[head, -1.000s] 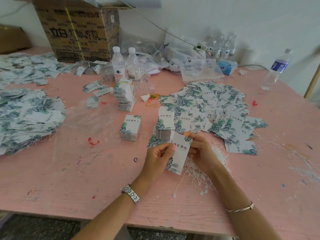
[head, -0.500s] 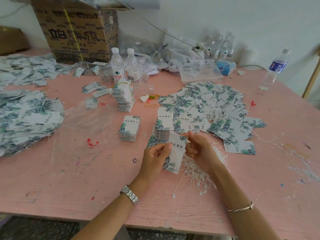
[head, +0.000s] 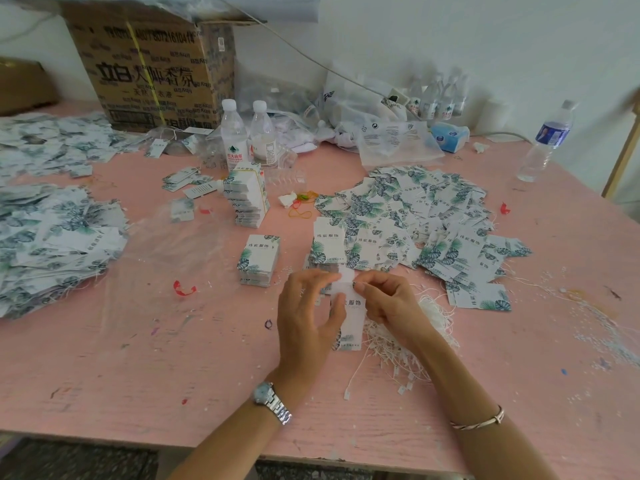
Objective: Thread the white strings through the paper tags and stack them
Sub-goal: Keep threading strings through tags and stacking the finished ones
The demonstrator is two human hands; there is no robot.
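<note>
**Tag steadied for threading**

My left hand [head: 308, 317] gripped the paper tag [head: 351, 320] by its side near the counter's [head: 173, 375] front edge, steadying it so my right hand [head: 388, 303] could pinch its top edge. My fingers hid the hole and any string end. The white strings [head: 408, 344] lay just beside.

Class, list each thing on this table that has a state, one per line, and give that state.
paper tag: held between both hands, printed face showing.
left hand: grips the paper tag.
right hand: pinches the paper tag's top edge.
white strings: loose heap on the table.
water bottles: upright, capped.
small tag stack: squared, lying flat.
</note>
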